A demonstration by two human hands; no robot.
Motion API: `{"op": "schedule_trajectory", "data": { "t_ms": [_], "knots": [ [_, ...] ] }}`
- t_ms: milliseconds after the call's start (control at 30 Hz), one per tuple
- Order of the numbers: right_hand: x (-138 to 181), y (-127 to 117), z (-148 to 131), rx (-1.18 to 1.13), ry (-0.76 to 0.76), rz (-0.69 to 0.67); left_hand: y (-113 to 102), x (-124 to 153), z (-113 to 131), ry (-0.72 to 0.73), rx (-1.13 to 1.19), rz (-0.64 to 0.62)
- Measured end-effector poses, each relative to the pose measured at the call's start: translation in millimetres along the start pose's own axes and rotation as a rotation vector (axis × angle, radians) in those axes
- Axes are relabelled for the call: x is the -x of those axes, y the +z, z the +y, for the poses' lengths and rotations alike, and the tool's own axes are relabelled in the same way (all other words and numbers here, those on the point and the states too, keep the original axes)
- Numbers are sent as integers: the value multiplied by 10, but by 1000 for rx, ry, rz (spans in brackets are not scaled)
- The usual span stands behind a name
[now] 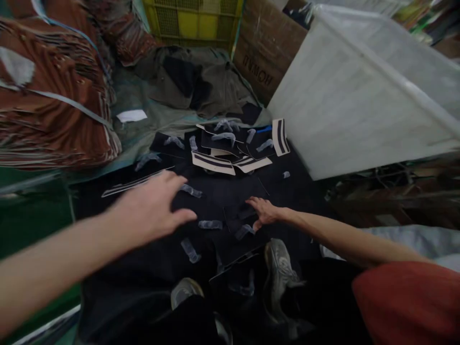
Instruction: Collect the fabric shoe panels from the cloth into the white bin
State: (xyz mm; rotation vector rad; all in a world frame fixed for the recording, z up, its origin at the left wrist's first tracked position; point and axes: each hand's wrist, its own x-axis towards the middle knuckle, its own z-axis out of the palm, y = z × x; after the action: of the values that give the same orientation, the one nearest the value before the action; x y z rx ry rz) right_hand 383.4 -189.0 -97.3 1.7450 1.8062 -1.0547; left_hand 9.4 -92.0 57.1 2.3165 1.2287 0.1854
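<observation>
**Two hands over dark cut pieces on the floor**

The person stands over a spread of black fabric (223, 191) on the floor, with their own shoes (280, 268) showing at the bottom of the view. The right hand (264, 211) is low, palm down, and its fingertips press on a dark cut piece (239, 214) that lies flat just to the hand's left. The hand is spread flat and not closed around anything; the piece's long axis seems to run left to right, across the reach of the forearm, though dark on dark makes its edges hard to trace. The left hand (151, 206) is nearer the camera and higher, fingers spread and empty, hovering over the cloth with its fingertips pointing toward a small pale tag (191, 191). More such tags (210, 224) lie scattered between the two hands and just in front of them.

Of the two, the right hand is the one in contact with the dark piece; the left is well apart from it, to its left.

Farther off sits a loose pile of stiff pieces with pale striped edges (213, 163). A white crate (352, 105) leans at the right, brown patterned bundles (50, 96) lie at the left, and a cardboard box (266, 52) and yellow crate (194, 19) stand at the back.
</observation>
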Motion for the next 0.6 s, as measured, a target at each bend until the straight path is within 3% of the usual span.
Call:
{"op": "schedule_trajectory", "data": {
  "t_ms": [67,100,200,267,367,433,533,600],
  "knots": [
    [68,289,77,113,-167,37,730,81,207,139,-88,-274],
    [92,428,80,157,-225,77,1148,179,291,258,-101,-321],
    [107,769,10,223,-316,190,2330,615,397,816,-40,-355],
    [78,903,-44,242,-333,219,2888,923,363,992,17,-273],
    [51,995,-71,256,-285,244,3342,1273,277,1104,47,-12],
    [87,1039,-63,252,-282,248,3496,1420,243,992,49,118],
    [205,1140,-83,224,-374,222,3655,1555,252,752,16,116],
    [249,1217,-150,209,-426,201,3725,1603,303,666,-60,11]
  ]
}}
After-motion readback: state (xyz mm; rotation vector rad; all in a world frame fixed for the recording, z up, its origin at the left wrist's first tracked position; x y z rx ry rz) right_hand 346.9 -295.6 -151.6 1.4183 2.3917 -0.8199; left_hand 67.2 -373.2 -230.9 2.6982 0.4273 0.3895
